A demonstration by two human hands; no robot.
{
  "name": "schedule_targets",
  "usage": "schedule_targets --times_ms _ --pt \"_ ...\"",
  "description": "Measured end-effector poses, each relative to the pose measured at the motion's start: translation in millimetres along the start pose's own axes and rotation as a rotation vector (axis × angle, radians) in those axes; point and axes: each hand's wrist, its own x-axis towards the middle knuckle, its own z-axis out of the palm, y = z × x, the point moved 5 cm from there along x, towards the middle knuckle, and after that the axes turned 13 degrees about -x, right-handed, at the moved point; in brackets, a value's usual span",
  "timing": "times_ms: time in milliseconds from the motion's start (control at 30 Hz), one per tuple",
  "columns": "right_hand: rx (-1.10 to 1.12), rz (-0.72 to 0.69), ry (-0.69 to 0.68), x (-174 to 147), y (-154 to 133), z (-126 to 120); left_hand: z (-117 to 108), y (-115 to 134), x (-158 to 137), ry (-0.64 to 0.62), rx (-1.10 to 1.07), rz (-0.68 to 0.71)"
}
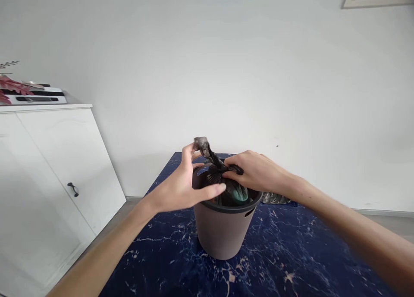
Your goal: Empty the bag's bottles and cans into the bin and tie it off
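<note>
A grey-brown trash can (pixel 223 234) with a dark rim stands upright. Inside it sits a black plastic trash bag (pixel 231 195), gathered and twisted at its neck; something greenish shows through the thin plastic. My right hand (pixel 255 170) is closed on the bag at the gathered neck, with thumb and fingers pinching it. One twisted end of the bag sticks up and to the left. Around that end, on the left side of the can, my left hand (pixel 186 182) is open, its thumb stretched over the rim and its fingers apart beside the plastic.
The can rests on a dark blue marble-patterned table (pixel 161 254). Behind it, to the right, lies crumpled dark plastic (pixel 274 198). A white cabinet (pixel 58 176) stands at the left with items on top. A pale wall (pixel 207 73) rises behind the table.
</note>
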Motion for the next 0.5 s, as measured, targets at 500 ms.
schedule_targets --times_ms 500 --pt "1.017 0.260 0.370 1.6 67.5 -51.0 24.7 -12.6 -32.7 0.152 0.050 -0.082"
